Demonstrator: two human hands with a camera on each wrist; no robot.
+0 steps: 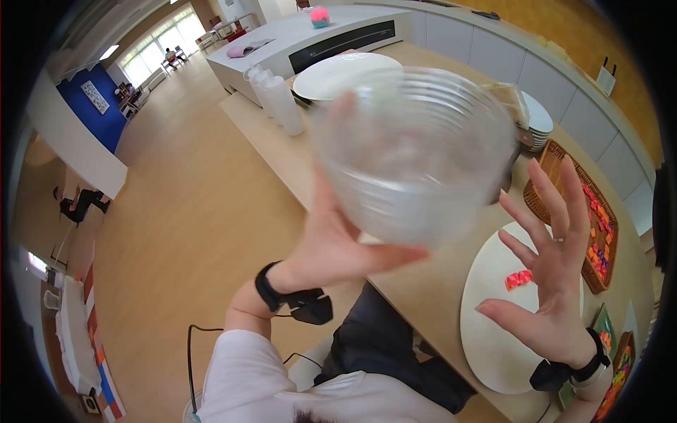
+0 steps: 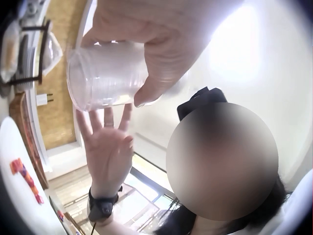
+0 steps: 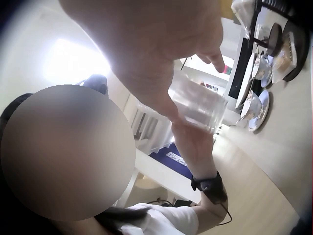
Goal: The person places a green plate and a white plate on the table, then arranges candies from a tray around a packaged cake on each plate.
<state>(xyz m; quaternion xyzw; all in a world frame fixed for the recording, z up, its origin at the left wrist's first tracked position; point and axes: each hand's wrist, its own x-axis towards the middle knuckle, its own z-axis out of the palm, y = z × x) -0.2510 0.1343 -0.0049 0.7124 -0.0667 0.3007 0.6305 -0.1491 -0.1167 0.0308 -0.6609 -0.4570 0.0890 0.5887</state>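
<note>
My left hand [image 1: 317, 250] holds up a clear plastic cup [image 1: 423, 169] with ring-like ridges, tilted and blurred in the head view. In the left wrist view the thumb and fingers wrap around the side of the cup [image 2: 107, 78]. To its right, my right hand [image 1: 553, 268] is raised with spread fingers and holds nothing. Its fingers overlap the cup's lower edge in the left wrist view. Below the right hand lies a large round white board [image 1: 486, 331] with a short row of red-pink wrapped pieces [image 1: 519, 280] on it.
A wicker basket [image 1: 537, 204] of colourful wrapped pieces stands at the right. White squeeze bottles [image 1: 282, 106] and a white plate [image 1: 321, 81] are farther back, with stacked plates [image 1: 537, 116] beyond the cup. A patterned teacup [image 3: 250, 105] sits on a saucer. The table edge [image 1: 402, 310] runs close to my body.
</note>
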